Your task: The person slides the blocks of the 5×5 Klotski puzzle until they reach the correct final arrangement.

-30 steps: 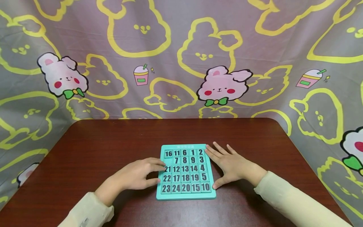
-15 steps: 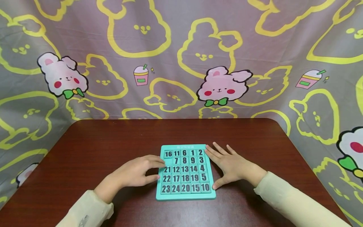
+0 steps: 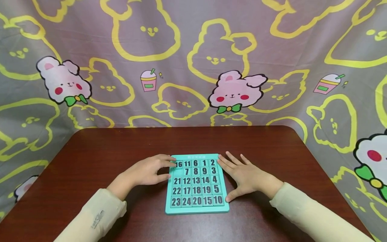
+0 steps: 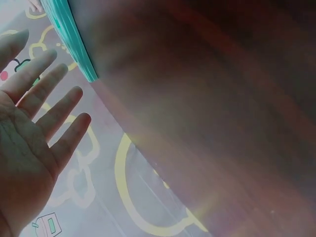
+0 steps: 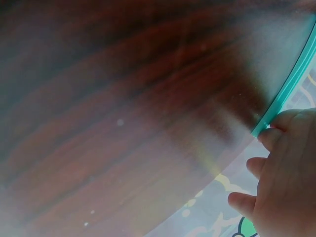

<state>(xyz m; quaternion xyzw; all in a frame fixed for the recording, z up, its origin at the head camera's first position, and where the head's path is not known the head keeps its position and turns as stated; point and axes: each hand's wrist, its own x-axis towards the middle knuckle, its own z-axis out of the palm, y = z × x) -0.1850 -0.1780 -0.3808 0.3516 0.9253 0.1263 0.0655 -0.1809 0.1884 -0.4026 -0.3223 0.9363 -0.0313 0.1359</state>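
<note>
A turquoise number slide puzzle (image 3: 198, 210) lies flat on the table. Its top row reads 16, 11, 6, 1, 2, and a gap (image 3: 178, 172) sits at the left end of the second row. My left hand (image 3: 148, 169) is at the puzzle's upper left, fingertips over the left part of the 16 tile (image 3: 179, 164), thumb by the left edge. Along the right edge, my right hand (image 3: 249, 176) has its fingers spread, fingertips at the upper right corner and thumb low on the side. In the left wrist view, the left hand's (image 4: 29, 133) fingers are extended and parted.
The dark red-brown table (image 3: 121, 144) extends around the puzzle on all sides. Behind it and at both sides hangs a grey curtain (image 3: 178, 40) with yellow outlines and pink rabbits.
My left hand has moved up the puzzle's left side, from beside the 21 tile to the 16 tile. The right hand keeps its place, and the tiles stand in the same order.
</note>
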